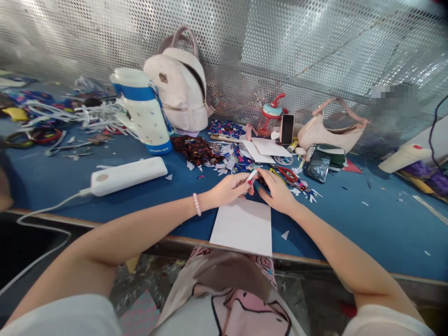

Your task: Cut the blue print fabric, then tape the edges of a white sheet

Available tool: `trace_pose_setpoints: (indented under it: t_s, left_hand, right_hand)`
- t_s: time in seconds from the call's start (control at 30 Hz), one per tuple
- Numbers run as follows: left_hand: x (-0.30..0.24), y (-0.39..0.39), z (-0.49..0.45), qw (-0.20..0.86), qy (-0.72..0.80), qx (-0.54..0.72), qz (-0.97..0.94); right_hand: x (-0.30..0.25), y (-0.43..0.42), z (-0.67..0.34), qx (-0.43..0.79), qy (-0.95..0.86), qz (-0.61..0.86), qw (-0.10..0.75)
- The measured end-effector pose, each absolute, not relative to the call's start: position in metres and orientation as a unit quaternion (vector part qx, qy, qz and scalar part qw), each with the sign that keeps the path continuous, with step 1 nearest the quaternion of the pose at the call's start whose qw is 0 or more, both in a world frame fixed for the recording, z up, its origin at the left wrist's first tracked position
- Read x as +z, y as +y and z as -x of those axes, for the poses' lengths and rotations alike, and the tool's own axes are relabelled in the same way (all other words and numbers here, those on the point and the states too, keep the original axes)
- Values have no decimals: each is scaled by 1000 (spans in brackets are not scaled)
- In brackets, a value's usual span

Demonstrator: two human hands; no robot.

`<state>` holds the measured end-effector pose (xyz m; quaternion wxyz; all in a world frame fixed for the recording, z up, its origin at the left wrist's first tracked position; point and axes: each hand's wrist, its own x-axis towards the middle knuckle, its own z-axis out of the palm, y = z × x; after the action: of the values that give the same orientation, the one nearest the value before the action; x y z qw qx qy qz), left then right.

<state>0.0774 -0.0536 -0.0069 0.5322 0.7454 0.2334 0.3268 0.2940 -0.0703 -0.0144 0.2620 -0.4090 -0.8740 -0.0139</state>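
Note:
In the middle of the head view, my left hand [233, 187], with a pale bead bracelet at the wrist, pinches a small white strip [251, 176], perhaps paper, between thumb and fingers. My right hand [279, 192] meets it from the other side, its curled fingertips at the strip's far end. Both hands hover over the far edge of a white sheet [243, 228] that lies at the table's front edge. Just beyond the right hand are orange-handled scissors [288, 174], partly hidden among scraps. White paper pieces [268, 147] lie behind the hands.
On the blue table [350, 219] stand a large white-and-blue tumbler [143, 112], a white backpack [178, 88] and a red-lidded cup [271, 119]. A white power strip [129, 176] with a cable lies left. A phone [318, 165] and a pink handbag [332, 133] sit right.

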Motion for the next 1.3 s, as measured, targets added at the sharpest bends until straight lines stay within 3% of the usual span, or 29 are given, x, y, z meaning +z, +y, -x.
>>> trace_pose_setpoints:
  t_s: [0.27, 0.5, 0.9, 1.3]
  left_hand:
    - [-9, -58, -75, 574, 155, 319, -738]
    - [-16, -54, -77, 614, 142, 320, -707]
    - [-18, -52, -78, 747, 97, 290, -590]
    - [-11, -56, -80, 709, 53, 273, -648]
  right_hand:
    - [-6, -77, -292, -30, -899, 342, 271]
    - [-11, -80, -282, -65, -879, 375, 286]
    - [-11, -80, -288, 10, -906, 344, 247]
    - [-12, -81, -283, -17, -891, 347, 293]
